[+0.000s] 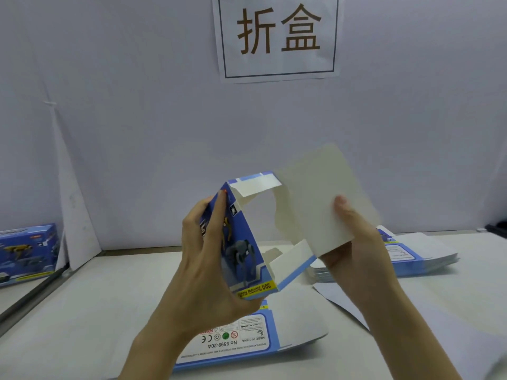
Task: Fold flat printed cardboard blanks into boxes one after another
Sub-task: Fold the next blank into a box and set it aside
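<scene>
Left hand (204, 259) grips the half-folded box (247, 242) by its printed side, right hand (354, 242) pinches its plain white flap (323, 193) above the bench (82, 311).

White paper sign (277, 37) with two dark characters on pale wall (137, 105) above white table (82, 311)

A half-folded box (244, 253), blue with a robot-dog print, is tilted above the tabletop (96, 311), its white inside showing and one wide plain flap (315, 201) open rightward. A flat blank (241, 341) lies print-up beneath it, a stack of blanks (411, 259) to the right, a finished box (27, 250) far left.
</scene>
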The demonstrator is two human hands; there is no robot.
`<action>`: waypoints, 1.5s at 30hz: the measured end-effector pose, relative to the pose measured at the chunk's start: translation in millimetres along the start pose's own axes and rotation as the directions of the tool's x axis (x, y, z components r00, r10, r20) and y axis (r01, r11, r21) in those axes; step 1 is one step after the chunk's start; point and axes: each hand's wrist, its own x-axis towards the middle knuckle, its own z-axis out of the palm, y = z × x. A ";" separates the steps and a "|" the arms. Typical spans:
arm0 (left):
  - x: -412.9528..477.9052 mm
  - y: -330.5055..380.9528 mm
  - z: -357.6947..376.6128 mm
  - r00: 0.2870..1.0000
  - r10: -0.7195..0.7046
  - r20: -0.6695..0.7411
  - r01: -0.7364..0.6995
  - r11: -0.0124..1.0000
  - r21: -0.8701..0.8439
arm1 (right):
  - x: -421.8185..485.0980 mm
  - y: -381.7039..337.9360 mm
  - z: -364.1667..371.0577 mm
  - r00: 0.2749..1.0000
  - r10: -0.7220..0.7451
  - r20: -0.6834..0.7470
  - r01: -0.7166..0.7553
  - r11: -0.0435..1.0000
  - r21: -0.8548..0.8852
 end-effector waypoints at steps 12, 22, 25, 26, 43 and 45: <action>5.8 5.7 -9.4 0.999 0.028 0.026 -0.030 0.998 0.061 | 11.6 10.4 -17.4 0.886 0.459 0.061 -0.445 0.881 -0.159; -0.7 17.6 7.0 0.998 -0.031 0.052 0.023 0.989 0.146 | 16.1 -4.5 -32.0 0.984 0.162 -0.079 -0.179 0.935 -0.305; -1.7 11.3 -1.1 0.994 -0.054 0.097 0.035 0.982 0.188 | 13.3 -12.9 -31.5 0.988 -0.148 -0.030 0.120 0.889 -0.442; -1.8 10.2 -2.5 0.992 -0.065 0.104 0.044 0.980 0.193 | 11.3 -13.4 -29.5 0.976 -0.216 -0.009 0.186 0.862 -0.472; -3.8 11.6 -0.4 0.989 -0.091 0.114 0.050 0.947 0.317 | 7.3 -5.0 -15.6 0.953 -0.244 0.180 0.292 0.899 -0.326; -3.8 11.0 1.1 0.987 -0.104 0.119 0.057 0.936 0.346 | 6.4 -5.6 -14.5 0.965 -0.119 0.233 0.168 0.964 -0.204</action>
